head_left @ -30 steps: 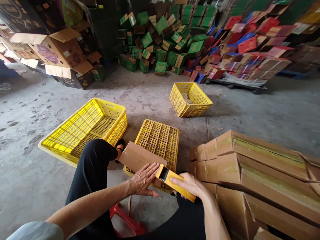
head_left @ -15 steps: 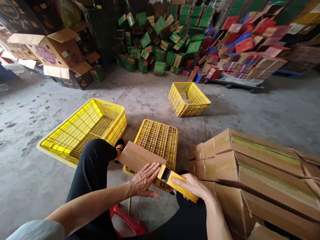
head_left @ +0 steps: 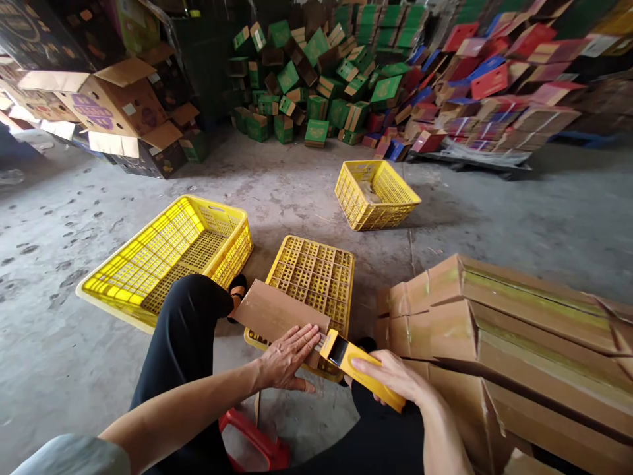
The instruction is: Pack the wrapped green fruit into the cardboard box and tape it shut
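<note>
A brown piece of folded cardboard (head_left: 274, 310) lies across an upturned yellow plastic crate (head_left: 311, 270) between my knees. My left hand (head_left: 289, 359) presses flat on the cardboard near its right end, fingers stretched out and thumb apart. In my right hand (head_left: 388, 376) is a yellow stapler (head_left: 368, 373) with a dark panel on top, the fingers wrapped round its body. A thin metal part shows between the stapler's head and the cardboard's edge, close to my left fingertips. The underside of the cardboard is hidden.
A large yellow crate (head_left: 163, 257) stands at the left, and a smaller one (head_left: 378, 194) sits farther off with something inside. Flattened cartons (head_left: 494, 330) are stacked at my right. Green boxes (head_left: 316, 132) and red and blue boxes (head_left: 489, 86) lie heaped behind. Below is a red stool (head_left: 254, 439).
My right hand has drawn the stapler slightly right and down, away from the left fingertips, and its metal part now shows. My left hand stays on the cardboard.
</note>
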Demonstrator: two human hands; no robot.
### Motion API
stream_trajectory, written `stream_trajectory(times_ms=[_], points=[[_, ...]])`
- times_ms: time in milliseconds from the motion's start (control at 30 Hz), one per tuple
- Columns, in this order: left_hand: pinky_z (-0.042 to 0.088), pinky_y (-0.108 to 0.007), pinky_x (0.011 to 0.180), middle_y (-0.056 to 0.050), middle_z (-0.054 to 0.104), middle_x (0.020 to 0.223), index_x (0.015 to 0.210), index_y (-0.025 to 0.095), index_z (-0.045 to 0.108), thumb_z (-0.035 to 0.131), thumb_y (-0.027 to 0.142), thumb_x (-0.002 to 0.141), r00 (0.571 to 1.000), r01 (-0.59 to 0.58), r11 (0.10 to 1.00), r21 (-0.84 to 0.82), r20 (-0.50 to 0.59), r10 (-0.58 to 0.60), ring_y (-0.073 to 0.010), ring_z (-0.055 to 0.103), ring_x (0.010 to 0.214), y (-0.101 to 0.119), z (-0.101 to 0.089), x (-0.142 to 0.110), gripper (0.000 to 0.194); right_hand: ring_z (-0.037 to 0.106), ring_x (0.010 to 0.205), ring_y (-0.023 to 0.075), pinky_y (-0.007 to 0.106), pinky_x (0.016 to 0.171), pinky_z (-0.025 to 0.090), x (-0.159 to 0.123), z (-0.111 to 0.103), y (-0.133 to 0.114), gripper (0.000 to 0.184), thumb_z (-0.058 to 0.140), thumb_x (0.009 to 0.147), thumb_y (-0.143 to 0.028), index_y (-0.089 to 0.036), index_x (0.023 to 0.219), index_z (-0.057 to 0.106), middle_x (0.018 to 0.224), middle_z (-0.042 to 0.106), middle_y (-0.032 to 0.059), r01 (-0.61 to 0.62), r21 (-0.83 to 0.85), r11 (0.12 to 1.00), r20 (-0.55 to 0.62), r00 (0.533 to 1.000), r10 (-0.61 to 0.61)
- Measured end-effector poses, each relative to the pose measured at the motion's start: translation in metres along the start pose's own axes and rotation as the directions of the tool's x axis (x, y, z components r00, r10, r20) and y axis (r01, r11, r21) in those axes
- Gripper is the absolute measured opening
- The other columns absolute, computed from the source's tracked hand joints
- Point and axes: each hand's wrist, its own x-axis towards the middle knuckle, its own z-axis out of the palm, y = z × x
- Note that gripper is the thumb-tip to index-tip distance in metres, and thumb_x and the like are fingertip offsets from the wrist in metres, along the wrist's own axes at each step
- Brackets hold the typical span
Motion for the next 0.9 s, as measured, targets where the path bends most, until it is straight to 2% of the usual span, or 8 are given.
stream_trajectory(times_ms=[167,367,533,700,900], points=[[0.023,-0.05,0.134,-0.003,0.007,0.175,0.169,0.023,-0.015,0.045,0.089,0.089,0.999,0.037,0.999,0.011,0.027,-0.037,-0.0373,0.018,0.161,0.007,0.0,0.0,0.12,0.075,0.064,0.0245,0.028,0.052,0.057,-0.003,-0.001,0.006,0.068,0.07,0.074,-0.084,-0.018,0.087,0.063,0.078,0.077,0.0095,0.025,-0.006,1.0,-0.01,1.0,-0.025],[0.019,-0.045,0.136,-0.005,0.004,0.176,0.17,0.021,-0.015,0.045,0.088,0.091,0.999,-0.005,0.999,0.038,0.054,0.003,-0.0326,0.014,0.163,0.021,-0.001,0.005,0.119,0.076,0.065,0.0268,0.029,0.054,0.057,-0.003,-0.001,0.004,0.076,0.064,0.074,-0.091,-0.016,0.089,0.067,0.078,0.079,0.0121,0.044,-0.054,0.998,0.003,0.999,-0.043],[0.026,-0.046,0.133,-0.007,0.011,0.176,0.171,0.02,-0.01,0.05,0.086,0.09,0.997,0.009,0.998,0.069,0.078,-0.014,-0.0344,0.017,0.162,0.02,0.002,0.009,0.12,0.077,0.067,0.027,0.028,0.054,0.055,-0.003,-0.001,0.004,0.078,0.062,0.074,-0.093,-0.016,0.09,0.069,0.08,0.079,0.0125,0.05,-0.07,0.996,0.012,0.999,-0.049],[0.032,-0.048,0.13,-0.011,0.015,0.175,0.172,0.014,-0.001,0.051,0.084,0.09,0.998,0.0,0.993,0.116,0.06,-0.007,-0.0368,0.022,0.161,0.022,0.0,0.01,0.12,0.076,0.067,0.025,0.026,0.054,0.054,-0.01,-0.002,0.006,0.075,0.065,0.071,-0.092,-0.018,0.088,0.066,0.08,0.077,0.0097,0.038,-0.035,0.999,0.005,0.999,-0.037],[0.03,-0.046,0.131,-0.007,0.016,0.175,0.172,0.022,-0.004,0.054,0.083,0.09,0.999,0.006,0.996,0.093,0.053,-0.011,-0.0356,0.023,0.161,0.023,-0.005,0.007,0.117,0.073,0.065,0.0228,0.027,0.055,0.055,-0.018,-0.004,0.017,0.074,0.067,0.067,-0.092,-0.021,0.089,0.062,0.077,0.074,0.0056,-0.014,0.04,0.999,-0.04,0.999,0.015]])
